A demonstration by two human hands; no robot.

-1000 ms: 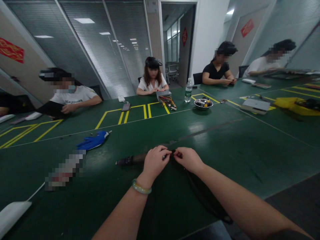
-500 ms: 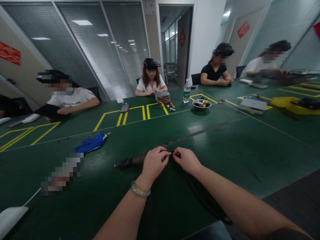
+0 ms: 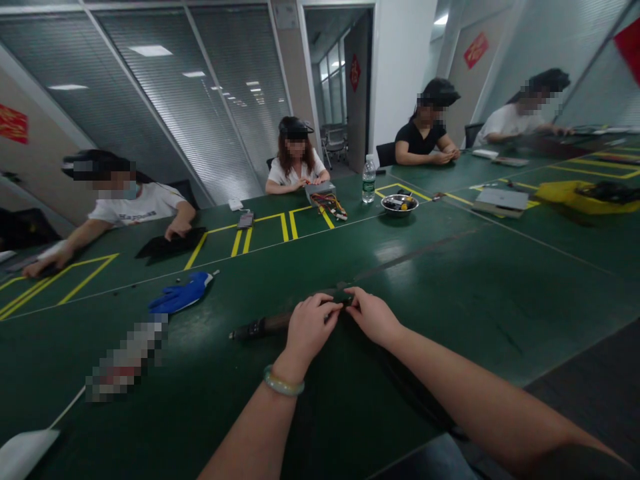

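A long dark tool like an electric screwdriver (image 3: 263,327) lies on the green table, its narrow tip pointing left. My left hand (image 3: 313,325) rests over its rear part, thumb and fingertips pinched together; what they hold is hidden. Close beside it, my right hand (image 3: 373,317) is closed, its fingertips nearly meeting those of the left. A black cable (image 3: 420,402) runs from under the right hand along the right forearm towards the table's near edge. The piece between my fingertips is too small and dark to make out fully.
A blue glove (image 3: 183,293) and a blurred-out long item (image 3: 127,360) lie left. Ahead stand a water bottle (image 3: 369,180) and a metal bowl (image 3: 400,207) of small parts. Co-workers sit across the table (image 3: 480,300), one behind a metal box with wires (image 3: 323,195).
My fingertips have shifted slightly and the dark piece in my right fingers shows less. At the far left, a co-worker has lowered a black item onto the table and reached sideways.
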